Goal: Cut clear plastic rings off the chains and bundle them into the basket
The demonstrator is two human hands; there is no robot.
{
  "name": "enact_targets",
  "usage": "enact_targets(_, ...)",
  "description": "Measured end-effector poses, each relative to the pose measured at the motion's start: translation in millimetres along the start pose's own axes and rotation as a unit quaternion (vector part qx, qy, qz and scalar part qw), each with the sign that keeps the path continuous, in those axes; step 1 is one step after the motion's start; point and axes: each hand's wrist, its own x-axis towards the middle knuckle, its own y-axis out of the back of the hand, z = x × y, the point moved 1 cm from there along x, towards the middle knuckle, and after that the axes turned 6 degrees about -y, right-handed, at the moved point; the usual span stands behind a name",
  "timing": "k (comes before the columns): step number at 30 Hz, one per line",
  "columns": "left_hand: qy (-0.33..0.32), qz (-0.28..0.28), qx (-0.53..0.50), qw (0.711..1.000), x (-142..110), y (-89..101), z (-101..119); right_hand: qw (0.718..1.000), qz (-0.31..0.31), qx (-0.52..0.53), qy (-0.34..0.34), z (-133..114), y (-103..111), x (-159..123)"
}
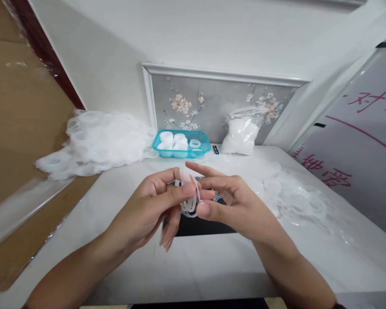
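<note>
Teal basket (pixel 206 148) of white rolls, filled plastic bag (pixel 239 136), heap of clear film (pixel 99 143), floral panel (pixel 218 103)

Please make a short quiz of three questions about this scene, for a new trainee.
1. True or false: both hands pinch the clear ring.
2. What colour is the tray by the wall? A) red B) turquoise C) black
3. On which side of the tray stands the plastic bag?

Key: 1 true: left hand and right hand meet on it. 2 B. 3 Its right.
</note>
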Motion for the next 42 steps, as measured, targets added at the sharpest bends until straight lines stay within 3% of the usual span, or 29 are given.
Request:
enact_targets(6, 0.008, -0.03, -0.022, 0.999, 0.8, -0.9, 1.1, 0.998, 0.066, -0.013, 0.004, -1.7, -2.2, -1.1)
enact_targets(14, 0.001, -0.062, -0.044, 0.997, 1.9, 0.3, 3.1, 0.998, 0.04, 0.042, 0.003, 4.9, -0.2, 3.8)
enact_targets(26, 0.011, -0.063, -0.083, 0.994, -0.1, 1.5, 3.2, 0.994, 0.022, 0.106, -0.003, 7.4, -1.8, 6.0)
enact_targets(34, 0.014, -0.063, -0.064, 0.996, 0.1, 3.5, 2.2, 0.994, 0.022, 0.11, 0.003, 10.6, -1.6, 6.7)
enact_targets(42, 0.011, -0.049, -0.018, 0.999, 3.6, 7.8, 2.7, 0.99, 0.06, 0.124, -0.003, 15.1, -2.7, 10.5)
